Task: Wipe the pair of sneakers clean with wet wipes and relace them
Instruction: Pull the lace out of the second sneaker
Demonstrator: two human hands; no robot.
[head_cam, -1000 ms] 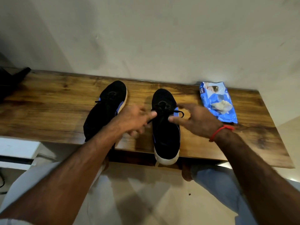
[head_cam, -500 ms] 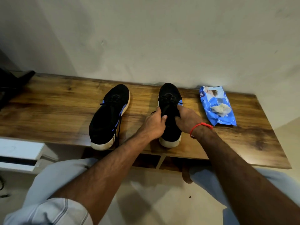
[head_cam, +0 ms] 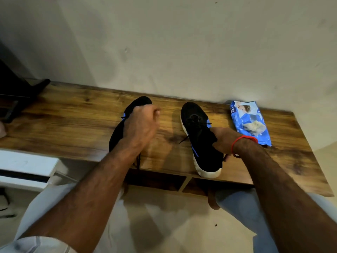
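Head view: right hand (head_cam: 223, 141) grips right sneaker (head_cam: 200, 136); left hand (head_cam: 142, 125) blurred.

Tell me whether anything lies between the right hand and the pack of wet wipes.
Nothing visible does. The right hand holds the right sneaker by its side, and the wet wipes pack lies just beyond on the wooden bench, with only bare bench top between them.
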